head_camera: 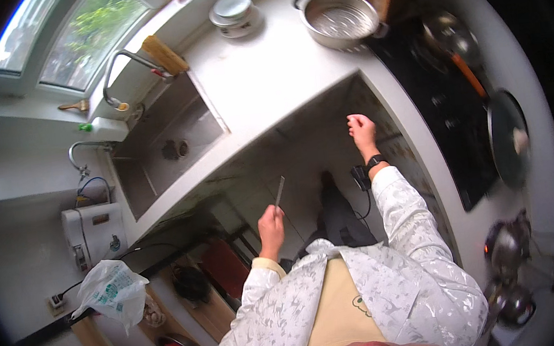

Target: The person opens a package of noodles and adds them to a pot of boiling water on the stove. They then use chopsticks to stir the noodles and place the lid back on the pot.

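Observation:
My left hand (271, 227) grips a thin, flat metal utensil (280, 191) that points up and away from me. Its other end is hidden in my fist, so its exact kind cannot be told. My right hand (363, 131) is held out ahead with the fingers curled in, and nothing shows in it. A black watch (375, 160) is on that wrist, with a small black device (360, 177) and its cable beside it. Both hands are in the air over the floor, in front of the counter's edge (253, 130).
A steel sink (192, 126) with a faucet (114, 63) lies left. On the counter are a stacked, covered bowl (234, 14) and a steel steamer pot (340, 19). Right is a black cooktop (431, 108) with a glass lid (509, 138). A plastic bag (111, 291) sits lower left.

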`<state>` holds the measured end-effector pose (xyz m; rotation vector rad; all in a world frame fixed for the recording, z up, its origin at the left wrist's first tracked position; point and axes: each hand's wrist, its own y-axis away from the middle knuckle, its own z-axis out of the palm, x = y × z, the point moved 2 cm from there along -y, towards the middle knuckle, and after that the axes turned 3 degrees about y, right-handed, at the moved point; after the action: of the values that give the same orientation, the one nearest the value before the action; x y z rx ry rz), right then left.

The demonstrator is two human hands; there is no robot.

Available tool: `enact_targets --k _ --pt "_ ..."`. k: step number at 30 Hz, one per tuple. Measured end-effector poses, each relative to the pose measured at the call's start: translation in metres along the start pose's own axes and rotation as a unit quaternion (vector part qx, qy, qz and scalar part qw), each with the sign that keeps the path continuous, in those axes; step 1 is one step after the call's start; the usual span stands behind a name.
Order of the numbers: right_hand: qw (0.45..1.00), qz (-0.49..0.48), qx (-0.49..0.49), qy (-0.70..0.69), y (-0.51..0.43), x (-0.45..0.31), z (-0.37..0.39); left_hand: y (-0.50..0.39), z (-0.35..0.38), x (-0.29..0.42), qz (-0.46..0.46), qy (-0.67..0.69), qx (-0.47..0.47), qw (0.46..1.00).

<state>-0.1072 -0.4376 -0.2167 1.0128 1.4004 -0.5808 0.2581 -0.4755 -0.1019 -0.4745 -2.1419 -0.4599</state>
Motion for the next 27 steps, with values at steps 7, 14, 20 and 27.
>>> enact_targets --k 7,14,20,27 --pt "0.986 0.134 0.062 -0.074 -0.153 0.056 0.056 -0.062 -0.002 0.000 -0.107 -0.077 -0.001 0.991" --pt "0.943 0.162 0.096 -0.274 -0.191 0.111 0.058 -0.113 0.006 0.007 -0.129 -0.099 -0.014 0.987" --pt "0.958 0.089 0.090 -0.257 -0.204 0.126 0.050 -0.123 0.009 0.005 -0.124 -0.100 -0.007 0.987" --pt "0.966 0.088 0.090 -0.227 -0.167 0.103 0.036 -0.145 0.000 -0.010 -0.081 -0.093 0.014 0.992"
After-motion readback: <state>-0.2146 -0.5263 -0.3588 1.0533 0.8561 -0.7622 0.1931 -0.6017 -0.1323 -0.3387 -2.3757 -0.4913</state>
